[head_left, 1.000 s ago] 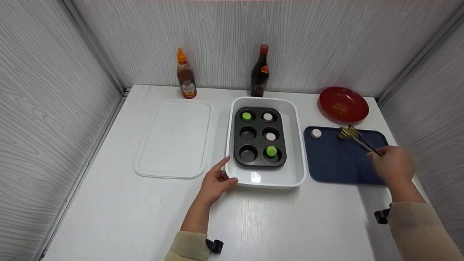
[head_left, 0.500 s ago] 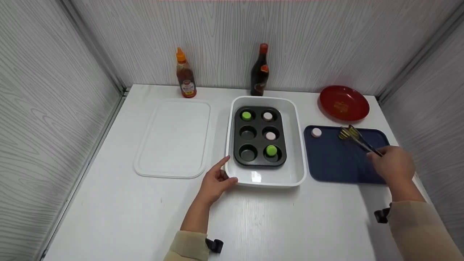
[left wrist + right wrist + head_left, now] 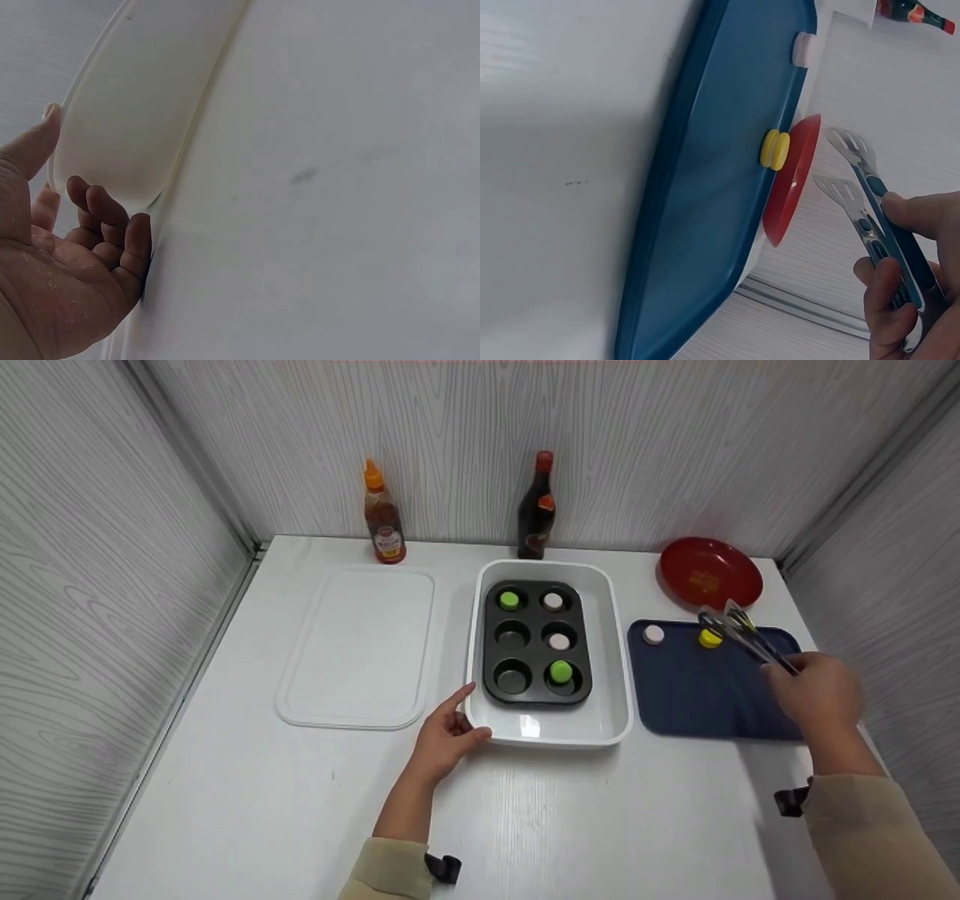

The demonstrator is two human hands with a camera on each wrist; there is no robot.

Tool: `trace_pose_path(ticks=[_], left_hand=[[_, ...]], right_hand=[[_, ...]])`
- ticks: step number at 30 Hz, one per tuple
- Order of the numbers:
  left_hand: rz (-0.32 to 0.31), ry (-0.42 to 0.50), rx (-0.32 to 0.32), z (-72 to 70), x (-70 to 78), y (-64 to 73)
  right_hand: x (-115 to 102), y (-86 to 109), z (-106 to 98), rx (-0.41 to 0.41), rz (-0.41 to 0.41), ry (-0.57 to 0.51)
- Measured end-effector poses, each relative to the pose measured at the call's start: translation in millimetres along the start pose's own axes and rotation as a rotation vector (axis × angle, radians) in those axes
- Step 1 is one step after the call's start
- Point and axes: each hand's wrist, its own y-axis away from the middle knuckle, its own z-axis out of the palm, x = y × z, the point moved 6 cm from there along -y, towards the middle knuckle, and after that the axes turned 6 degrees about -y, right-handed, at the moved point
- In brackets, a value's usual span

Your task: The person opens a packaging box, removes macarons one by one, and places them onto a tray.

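Observation:
My right hand grips a pair of metal tongs with slotted tips. The tips stand apart above the navy tray, with nothing between them. Just under them a yellow macaron sits on the tray, and a pale pink macaron lies near its left corner. With straight thumb and forefinger, my left hand touches the front left corner of a white rectangular dish; its other fingers are bent. Inside the dish, a dark muffin pan holds green and pale pink macarons in several cups; two left cups are bare.
Behind the navy tray stands a red bowl. A white lid-like board lies left of the dish. A sauce bottle with an orange cap and a dark bottle stand along the back wall.
The tongs' tips were around the yellow macaron; now they are raised and farther apart, and it sits on the tray in plain view. My left hand has not moved.

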Motion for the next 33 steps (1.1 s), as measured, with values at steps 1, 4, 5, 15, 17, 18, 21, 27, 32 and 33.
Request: trace_pose_path(ticks=[1,4,5,15,17,18,21,27,32,33], left_hand=[[0.0,-0.001,-0.001,0.1,0.3,0.0],[-0.004,-0.002,0.002,0.3,-0.8,-0.5],[-0.009,0.0,0.004,0.3,-1.1,-0.6],[-0.003,-0.008,0.01,1.3,-3.1,-1.6],[0.006,-0.003,0.01,1.1,-2.6,-1.4],[0.009,-0.001,0.01,1.2,-2.3,-1.5],[0.009,0.003,0.006,1.8,-1.9,-1.4],[0.007,0.009,0.003,1.5,-1.7,-0.5],[0.01,0.035,0.006,0.2,-0.7,-0.2],[0.011,0.036,0.005,0.1,-0.1,-0.2]], right_hand=[[-2,-0.2,1,0.003,-0.006,0.0],[-8,-1.5,3,0.02,-0.024,-0.005],[-11,-2.0,4,0.03,-0.032,-0.007],[-47,-6.2,15,0.094,-0.09,-0.076],[-58,-7.0,18,0.103,-0.104,-0.102],[-64,-7.5,20,0.11,-0.117,-0.114],[-82,-8.0,25,0.143,-0.183,-0.138],[-113,-7.0,35,0.171,-0.28,-0.174],[-138,-6.1,41,0.147,-0.296,-0.199],[-143,-6.5,43,0.143,-0.306,-0.2]])
